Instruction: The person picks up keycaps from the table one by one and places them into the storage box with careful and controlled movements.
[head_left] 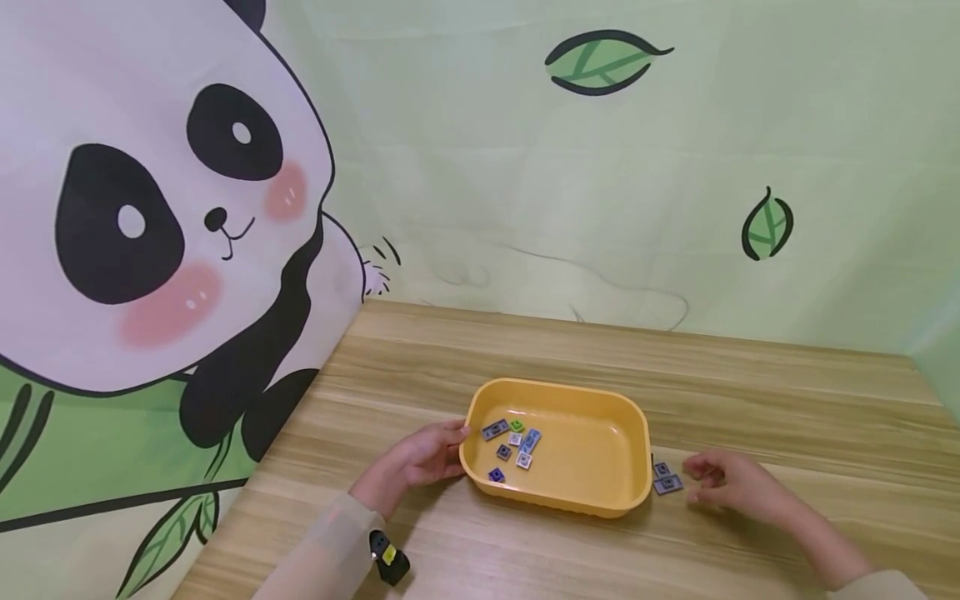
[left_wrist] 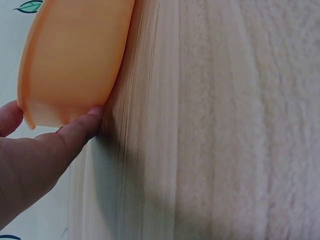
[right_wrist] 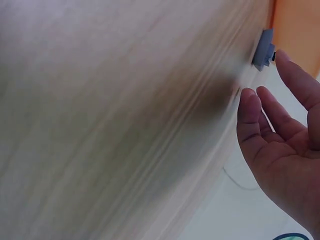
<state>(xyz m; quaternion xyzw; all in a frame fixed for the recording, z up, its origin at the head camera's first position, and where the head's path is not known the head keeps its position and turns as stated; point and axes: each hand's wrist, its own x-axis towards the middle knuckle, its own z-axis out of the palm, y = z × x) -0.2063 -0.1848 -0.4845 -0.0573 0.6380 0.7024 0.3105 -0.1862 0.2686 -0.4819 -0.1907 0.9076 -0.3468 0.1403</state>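
A yellow plastic tray (head_left: 570, 500) stands on the wooden table, with several small building-block pieces, grey, blue, white and green, at its left end. My left hand (head_left: 427, 454) holds the tray's left end, its thumb at the rim; the left wrist view shows fingers (left_wrist: 80, 131) against the tray's outer wall. Just right of the tray lie a dark grey block piece (head_left: 667, 483) and a smaller one (head_left: 661, 468) beside it. My right hand (head_left: 738, 485) hovers to their right, fingers loosely bent and holding nothing. In the right wrist view a grey piece (right_wrist: 262, 50) sits just beyond its fingertips.
A small black block object (head_left: 390, 560) with a yellow patch lies beside the left sleeve, near the front. Behind the wooden table (head_left: 787, 392) hangs a pale green cloth (head_left: 465, 167) printed with a panda and leaves.
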